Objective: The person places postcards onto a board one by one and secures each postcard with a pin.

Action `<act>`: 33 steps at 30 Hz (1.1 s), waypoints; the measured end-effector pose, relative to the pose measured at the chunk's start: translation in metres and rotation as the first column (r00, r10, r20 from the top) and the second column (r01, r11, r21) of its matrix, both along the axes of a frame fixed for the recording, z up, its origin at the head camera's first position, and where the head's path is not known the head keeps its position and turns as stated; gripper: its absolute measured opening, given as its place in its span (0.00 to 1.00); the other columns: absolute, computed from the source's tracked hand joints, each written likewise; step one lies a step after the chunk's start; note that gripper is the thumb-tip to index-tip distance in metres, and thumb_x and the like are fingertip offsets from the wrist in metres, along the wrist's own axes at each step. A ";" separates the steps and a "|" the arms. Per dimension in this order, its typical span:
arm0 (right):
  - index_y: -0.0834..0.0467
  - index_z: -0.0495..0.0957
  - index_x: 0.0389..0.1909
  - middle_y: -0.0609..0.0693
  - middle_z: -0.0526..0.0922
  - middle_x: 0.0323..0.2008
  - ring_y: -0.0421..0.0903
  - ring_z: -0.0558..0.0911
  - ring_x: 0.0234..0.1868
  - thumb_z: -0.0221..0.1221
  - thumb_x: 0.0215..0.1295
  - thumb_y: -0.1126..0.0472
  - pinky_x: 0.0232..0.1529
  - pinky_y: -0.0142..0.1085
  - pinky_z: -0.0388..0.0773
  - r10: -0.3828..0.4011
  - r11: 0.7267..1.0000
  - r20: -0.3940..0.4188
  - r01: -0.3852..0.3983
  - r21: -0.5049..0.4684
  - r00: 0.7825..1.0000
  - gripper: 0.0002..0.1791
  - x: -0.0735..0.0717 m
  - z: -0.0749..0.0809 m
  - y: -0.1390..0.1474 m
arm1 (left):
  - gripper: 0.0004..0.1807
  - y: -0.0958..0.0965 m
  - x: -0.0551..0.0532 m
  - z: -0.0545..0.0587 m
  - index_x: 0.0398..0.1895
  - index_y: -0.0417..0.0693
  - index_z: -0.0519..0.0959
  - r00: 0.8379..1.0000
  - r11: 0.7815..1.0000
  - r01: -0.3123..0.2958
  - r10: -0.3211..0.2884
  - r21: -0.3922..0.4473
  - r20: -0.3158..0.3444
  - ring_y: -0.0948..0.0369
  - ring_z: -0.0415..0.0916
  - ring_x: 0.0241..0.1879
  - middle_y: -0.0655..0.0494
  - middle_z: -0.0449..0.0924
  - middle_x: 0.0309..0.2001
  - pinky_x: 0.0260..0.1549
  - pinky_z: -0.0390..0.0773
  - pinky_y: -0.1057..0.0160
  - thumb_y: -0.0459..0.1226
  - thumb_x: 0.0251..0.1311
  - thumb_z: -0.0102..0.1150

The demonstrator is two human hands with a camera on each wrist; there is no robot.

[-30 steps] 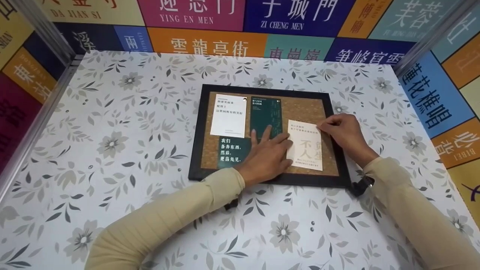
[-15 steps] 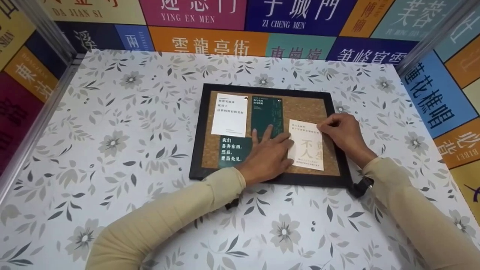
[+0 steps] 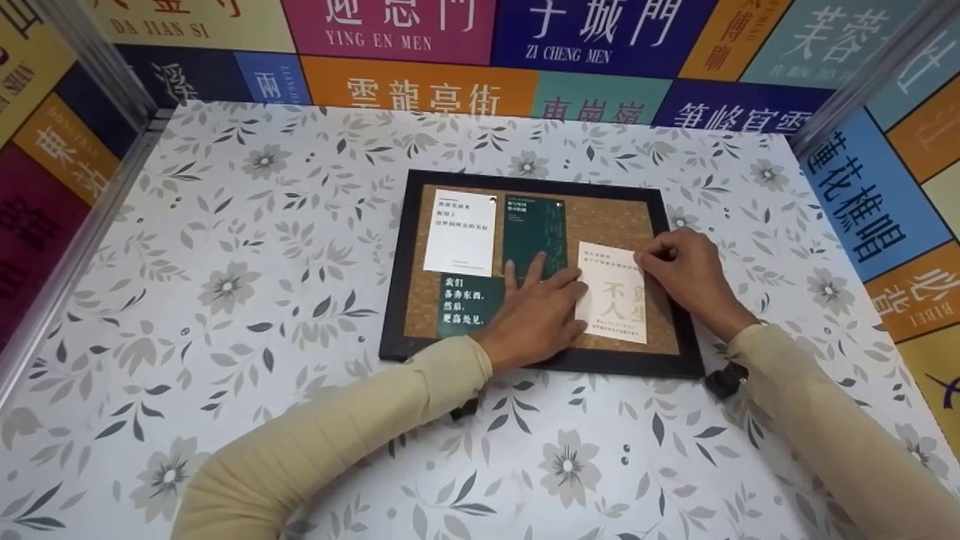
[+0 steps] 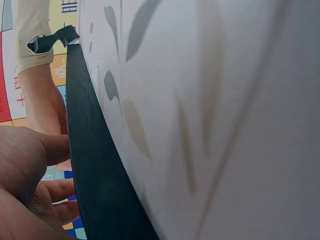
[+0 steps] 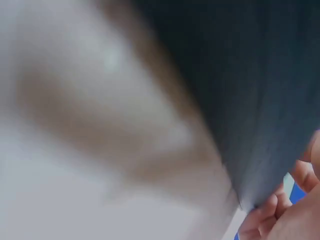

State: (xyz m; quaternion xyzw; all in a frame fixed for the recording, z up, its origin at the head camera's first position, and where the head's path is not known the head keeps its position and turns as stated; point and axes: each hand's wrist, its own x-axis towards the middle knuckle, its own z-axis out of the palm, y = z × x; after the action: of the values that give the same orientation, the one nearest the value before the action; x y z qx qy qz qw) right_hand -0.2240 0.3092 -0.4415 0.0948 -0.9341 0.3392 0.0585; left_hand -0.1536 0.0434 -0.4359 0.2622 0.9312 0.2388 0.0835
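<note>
A black-framed corkboard (image 3: 611,214) lies on the table, bearing several printed cards. My left hand (image 3: 534,315) rests on it with fingers spread, its fingertips on the dark green card (image 3: 532,232) and at the left edge of the cream card (image 3: 611,292). At that cream card's upper right corner, my right hand (image 3: 688,266) pinches with thumb and forefinger; I cannot tell what small thing is between them. A white card (image 3: 459,232) and another green card (image 3: 461,307) are at the left. Small dots show at the top right corners of the white and upper green cards.
The table (image 3: 225,225) has a white covering with grey flowers and leaves. Colourful panels with large characters (image 3: 420,86) stand behind it and at both sides. Bare cork shows at the board's upper right. Black straps (image 3: 726,381) sit at the wrists.
Both hands stay in nearly the same place on the board. The right wrist and its strap have shifted slightly, while the cards keep their positions.
</note>
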 end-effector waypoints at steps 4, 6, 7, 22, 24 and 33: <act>0.64 0.93 0.42 0.60 0.86 0.41 0.49 0.77 0.43 0.70 0.73 0.67 0.46 0.39 0.69 0.043 0.999 -0.003 -0.043 0.011 0.999 0.05 0.000 0.002 0.004 | 0.28 -0.001 0.001 0.002 0.79 0.54 0.76 1.000 1.000 0.000 0.000 -0.002 -0.005 0.36 0.42 0.88 0.54 0.63 0.86 0.79 0.38 0.21 0.49 0.81 0.62; 0.64 0.93 0.43 0.61 0.87 0.42 0.52 0.78 0.45 0.71 0.72 0.67 0.49 0.43 0.69 0.069 0.997 -0.022 -0.069 0.025 0.997 0.05 -0.002 0.003 0.005 | 0.28 -0.001 0.000 0.001 0.79 0.54 0.76 1.000 1.000 -0.005 0.005 0.000 -0.001 0.37 0.41 0.88 0.54 0.62 0.86 0.79 0.38 0.22 0.49 0.81 0.62; 0.64 0.93 0.44 0.62 0.88 0.43 0.54 0.78 0.46 0.72 0.71 0.67 0.52 0.46 0.69 0.079 0.996 -0.031 -0.078 0.034 0.996 0.05 -0.002 0.004 0.006 | 0.28 -0.001 0.000 0.001 0.79 0.54 0.76 1.000 1.000 -0.007 0.007 0.001 0.001 0.37 0.41 0.88 0.54 0.62 0.86 0.79 0.37 0.22 0.49 0.81 0.62; 0.67 0.92 0.48 0.72 0.77 0.63 0.73 0.68 0.68 0.74 0.72 0.63 0.70 0.68 0.60 0.094 0.994 0.026 -0.095 0.061 0.995 0.12 -0.002 0.009 0.011 | 0.28 0.000 0.003 0.003 0.80 0.53 0.75 1.000 1.000 -0.015 0.015 0.008 0.021 0.39 0.39 0.88 0.55 0.60 0.87 0.79 0.34 0.22 0.48 0.81 0.61; 0.67 0.92 0.49 0.72 0.76 0.64 0.73 0.68 0.69 0.74 0.72 0.63 0.69 0.67 0.61 0.090 0.994 0.035 -0.092 0.058 0.995 0.12 -0.001 0.009 0.011 | 0.28 0.000 0.002 0.002 0.79 0.53 0.76 1.000 1.000 -0.013 0.013 0.015 0.029 0.39 0.39 0.88 0.55 0.60 0.87 0.79 0.33 0.22 0.48 0.81 0.61; 0.69 0.91 0.47 0.74 0.76 0.62 0.73 0.70 0.67 0.73 0.72 0.64 0.69 0.68 0.63 0.117 0.991 0.011 -0.117 0.071 0.993 0.11 -0.001 0.006 0.011 | 0.28 0.000 0.003 -0.003 0.79 0.52 0.76 0.999 0.998 -0.012 0.009 0.055 0.048 0.42 0.39 0.89 0.53 0.58 0.87 0.79 0.32 0.23 0.47 0.80 0.63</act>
State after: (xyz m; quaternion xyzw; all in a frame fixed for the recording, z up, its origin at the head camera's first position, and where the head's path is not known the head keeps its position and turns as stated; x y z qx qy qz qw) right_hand -0.2251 0.3205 -0.4353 0.1503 -0.9386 0.3089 0.0321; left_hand -0.1511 0.0430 -0.4384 0.2539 0.9233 0.2711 0.0973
